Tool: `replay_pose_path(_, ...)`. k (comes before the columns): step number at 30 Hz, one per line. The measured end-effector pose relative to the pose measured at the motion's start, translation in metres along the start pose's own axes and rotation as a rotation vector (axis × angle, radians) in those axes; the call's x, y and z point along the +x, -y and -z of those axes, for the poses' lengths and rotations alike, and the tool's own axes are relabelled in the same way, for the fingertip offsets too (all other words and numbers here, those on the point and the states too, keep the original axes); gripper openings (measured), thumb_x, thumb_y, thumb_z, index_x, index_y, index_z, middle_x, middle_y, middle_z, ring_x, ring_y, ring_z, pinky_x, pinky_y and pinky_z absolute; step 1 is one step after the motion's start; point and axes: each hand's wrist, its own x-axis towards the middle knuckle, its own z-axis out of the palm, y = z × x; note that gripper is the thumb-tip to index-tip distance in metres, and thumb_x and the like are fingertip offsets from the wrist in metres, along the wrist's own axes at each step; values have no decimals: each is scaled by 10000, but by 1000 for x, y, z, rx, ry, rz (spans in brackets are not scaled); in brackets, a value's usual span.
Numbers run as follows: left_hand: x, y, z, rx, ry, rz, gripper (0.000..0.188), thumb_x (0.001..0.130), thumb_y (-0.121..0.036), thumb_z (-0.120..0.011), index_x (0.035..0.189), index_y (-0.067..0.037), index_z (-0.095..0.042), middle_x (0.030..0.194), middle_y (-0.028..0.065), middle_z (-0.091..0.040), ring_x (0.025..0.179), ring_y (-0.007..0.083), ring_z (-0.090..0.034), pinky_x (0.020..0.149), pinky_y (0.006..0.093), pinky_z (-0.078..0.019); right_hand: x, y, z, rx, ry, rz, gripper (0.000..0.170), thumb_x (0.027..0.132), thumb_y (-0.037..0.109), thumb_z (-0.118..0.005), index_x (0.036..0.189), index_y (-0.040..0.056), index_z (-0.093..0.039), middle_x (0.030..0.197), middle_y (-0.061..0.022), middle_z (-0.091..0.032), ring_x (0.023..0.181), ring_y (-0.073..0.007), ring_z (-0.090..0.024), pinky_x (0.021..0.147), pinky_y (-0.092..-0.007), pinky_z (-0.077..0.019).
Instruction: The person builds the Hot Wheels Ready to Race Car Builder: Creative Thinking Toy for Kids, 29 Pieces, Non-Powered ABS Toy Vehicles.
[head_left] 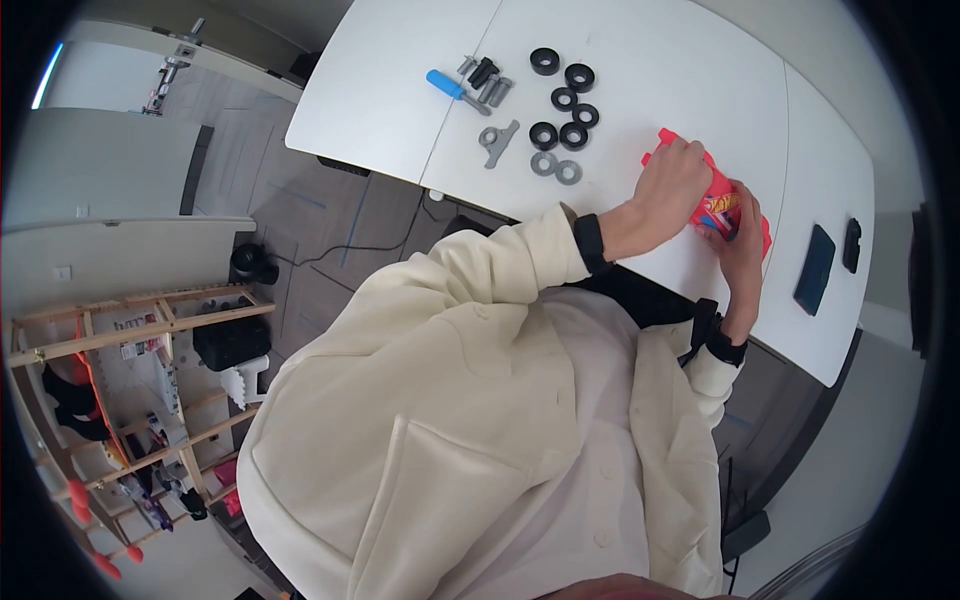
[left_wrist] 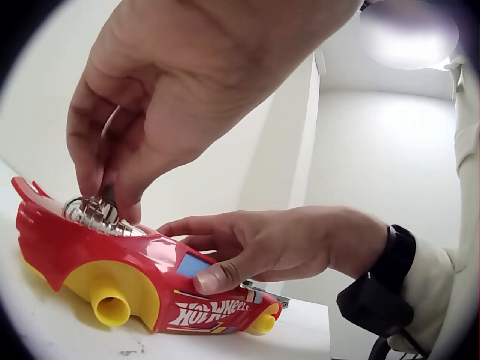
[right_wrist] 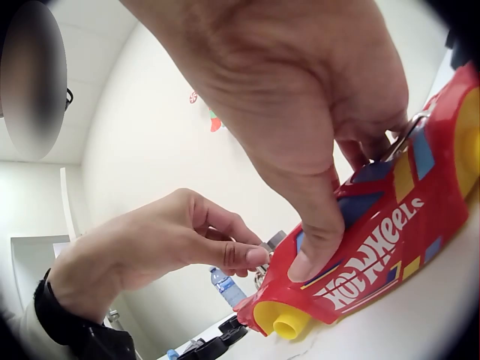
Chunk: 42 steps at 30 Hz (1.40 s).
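A red toy car [head_left: 720, 207] with yellow axle hubs [left_wrist: 111, 306] and a Hot Wheels logo stands on the white table, its wheels off. My right hand [head_left: 742, 235] grips the car body, thumb on the side window and fingers over the top, as the right wrist view shows. At the car's chrome engine [left_wrist: 97, 214], my left hand [head_left: 672, 190] pinches a small grey piece [right_wrist: 277, 240] between thumb and fingers. Most of that piece is hidden by the fingertips.
Several black wheels [head_left: 580, 77] and two grey rings [head_left: 568, 173] lie left of the car. Beyond them are a blue-handled screwdriver [head_left: 445, 85], grey and black bolts [head_left: 484, 72] and a grey flat part [head_left: 498, 143]. A dark phone-like slab [head_left: 815, 270] lies at the right.
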Motion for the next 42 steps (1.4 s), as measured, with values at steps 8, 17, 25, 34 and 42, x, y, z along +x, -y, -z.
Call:
replay_pose_path(8, 2, 12, 5, -71, 80, -92, 92, 723, -13, -699, 809, -2, -731, 927, 144, -652, 906, 326, -646, 765, 410, -557, 1, 8, 4, 24, 26, -58, 865, 665, 63, -894, 1424, 93, -481, 1431, -111, -518, 1313, -324, -489, 1075, -415, -475)
replay_pose_path(17, -12, 120, 85, 85, 99, 238, 124, 842, -131, -732, 958, -87, -737, 958, 99, -665, 926, 317, -660, 780, 440, -531, 1, 8, -15, -261, -117, -25, 850, 750, 265, -866, 1467, 112, -434, 1408, -143, -522, 1285, -322, -518, 1066, -489, -408)
replay_pose_path(25, 1, 216, 81, 100, 194, 238, 511, 794, -153, -822, 1281, -187, -669, 1212, 131, -625, 1113, 376, -564, 960, 438, -498, 14, 47, -12, -471, -24, -297, 904, 712, 417, -882, 1457, 117, -466, 1395, -144, -527, 1281, -293, -540, 995, -544, -447)
replay_pose_path(34, 31, 279, 26, 140, 325, 147, 551, 732, -62, -815, 1252, -194, -691, 1197, 167, -592, 1001, 392, -646, 917, 450, -540, 2, 36, 23, -59, 20, -190, 762, 749, 196, -880, 1414, 69, -531, 1371, -160, -535, 934, -293, -672, 787, -370, -593)
replay_pose_path(42, 40, 191, 76, -106, 117, 153, 556, 789, -168, -855, 1301, -141, -640, 1144, 129, -536, 912, 293, -672, 791, 372, -584, -4, 34, 22, 31, 137, -242, 833, 758, 169, -875, 1481, 99, -467, 1303, -137, -560, 1011, -219, -672, 771, -338, -599)
